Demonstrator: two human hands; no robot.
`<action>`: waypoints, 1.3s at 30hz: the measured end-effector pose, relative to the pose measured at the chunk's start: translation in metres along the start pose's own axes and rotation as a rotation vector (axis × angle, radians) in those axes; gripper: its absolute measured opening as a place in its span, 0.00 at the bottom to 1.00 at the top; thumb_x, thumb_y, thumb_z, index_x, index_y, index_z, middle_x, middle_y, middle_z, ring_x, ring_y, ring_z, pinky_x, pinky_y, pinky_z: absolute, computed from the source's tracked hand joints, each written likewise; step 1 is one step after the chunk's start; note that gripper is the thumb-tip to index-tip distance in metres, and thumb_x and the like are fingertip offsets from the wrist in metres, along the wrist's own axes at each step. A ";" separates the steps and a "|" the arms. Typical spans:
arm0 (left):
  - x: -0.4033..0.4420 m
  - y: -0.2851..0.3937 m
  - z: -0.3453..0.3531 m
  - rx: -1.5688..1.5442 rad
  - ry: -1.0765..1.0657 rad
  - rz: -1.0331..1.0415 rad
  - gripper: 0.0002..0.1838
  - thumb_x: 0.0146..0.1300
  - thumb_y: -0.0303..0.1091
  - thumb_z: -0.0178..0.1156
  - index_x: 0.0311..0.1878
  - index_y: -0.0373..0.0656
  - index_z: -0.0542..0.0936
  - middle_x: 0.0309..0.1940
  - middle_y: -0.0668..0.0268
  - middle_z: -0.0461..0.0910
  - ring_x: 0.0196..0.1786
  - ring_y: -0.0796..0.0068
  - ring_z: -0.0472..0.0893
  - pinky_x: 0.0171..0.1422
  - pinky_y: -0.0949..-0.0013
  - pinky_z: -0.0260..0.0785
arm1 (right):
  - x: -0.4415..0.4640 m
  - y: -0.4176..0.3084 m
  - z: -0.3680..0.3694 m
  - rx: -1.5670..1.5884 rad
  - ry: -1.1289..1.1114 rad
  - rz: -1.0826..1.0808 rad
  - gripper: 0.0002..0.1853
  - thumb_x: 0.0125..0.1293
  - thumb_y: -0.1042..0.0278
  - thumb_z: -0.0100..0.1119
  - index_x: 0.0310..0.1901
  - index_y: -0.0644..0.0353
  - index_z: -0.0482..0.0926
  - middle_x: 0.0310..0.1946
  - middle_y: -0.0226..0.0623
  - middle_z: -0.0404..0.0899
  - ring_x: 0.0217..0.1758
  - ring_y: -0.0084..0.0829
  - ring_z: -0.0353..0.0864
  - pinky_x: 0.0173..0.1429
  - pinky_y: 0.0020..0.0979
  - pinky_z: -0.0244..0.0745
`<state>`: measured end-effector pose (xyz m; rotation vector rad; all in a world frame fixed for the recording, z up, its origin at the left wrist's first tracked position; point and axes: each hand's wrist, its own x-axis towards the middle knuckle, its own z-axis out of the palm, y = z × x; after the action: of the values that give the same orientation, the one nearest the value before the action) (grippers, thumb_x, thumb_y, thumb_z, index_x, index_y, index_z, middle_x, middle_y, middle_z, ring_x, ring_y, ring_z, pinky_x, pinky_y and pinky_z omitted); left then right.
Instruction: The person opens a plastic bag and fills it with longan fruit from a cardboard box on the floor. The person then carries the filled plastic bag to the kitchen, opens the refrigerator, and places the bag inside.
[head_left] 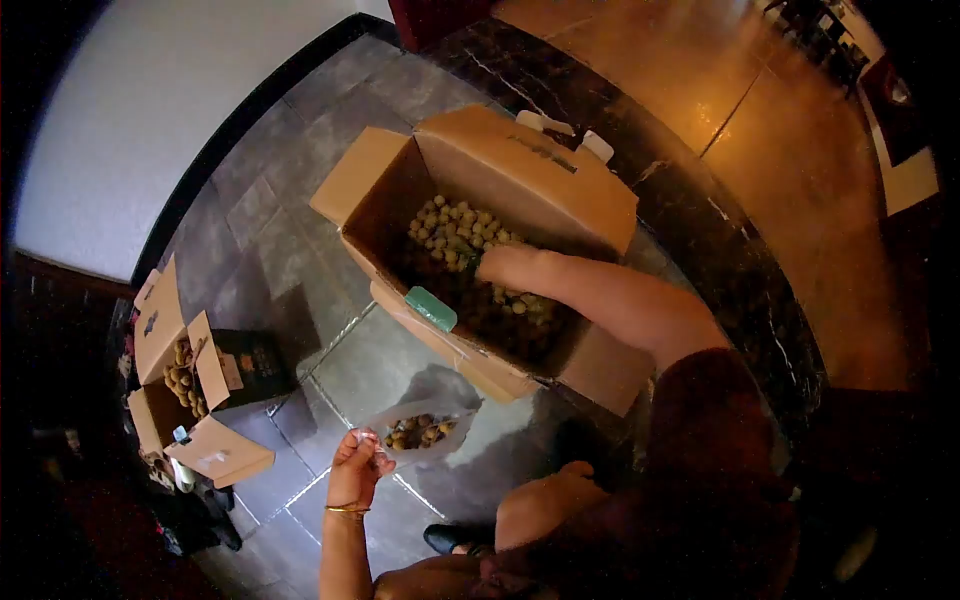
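My left hand (358, 462), with a gold bangle at the wrist, is closed on the gathered rim of a clear plastic bag (458, 432). Small round brown fruits (418, 432), like longans, lie inside the bag, which hangs over the tiles. My right arm reaches into a large open cardboard box (540, 150) of round yellow-brown fruits (455, 225), also like longans. In there, my right hand (510, 264) touches the fruits beside some green bits; its fingers are hidden, so whether it grips any cannot be made out.
Left on the grey tile floor (265, 215) stands a smaller open carton (240, 452) with brownish fruits (184, 378). Shoes (222, 518) lie beside it. Green tape (430, 308) sticks to the large box's near edge. A dark stone strip (690, 190) runs behind that box.
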<state>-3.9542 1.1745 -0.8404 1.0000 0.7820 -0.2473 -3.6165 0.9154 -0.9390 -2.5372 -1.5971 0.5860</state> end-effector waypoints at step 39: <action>-0.002 -0.030 -0.046 -0.439 -0.156 0.189 0.13 0.65 0.37 0.55 0.51 0.47 0.78 0.21 0.79 0.68 0.20 0.86 0.63 0.25 0.80 0.56 | 0.261 -0.457 -0.173 0.384 0.559 -0.601 0.28 0.60 0.73 0.54 0.65 0.50 0.65 0.53 0.43 0.73 0.53 0.38 0.74 0.58 0.35 0.69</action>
<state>-3.9928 1.1968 -0.8728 0.6241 0.5614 0.0127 -3.8433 1.3738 -0.7262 -1.6223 -1.6856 0.0832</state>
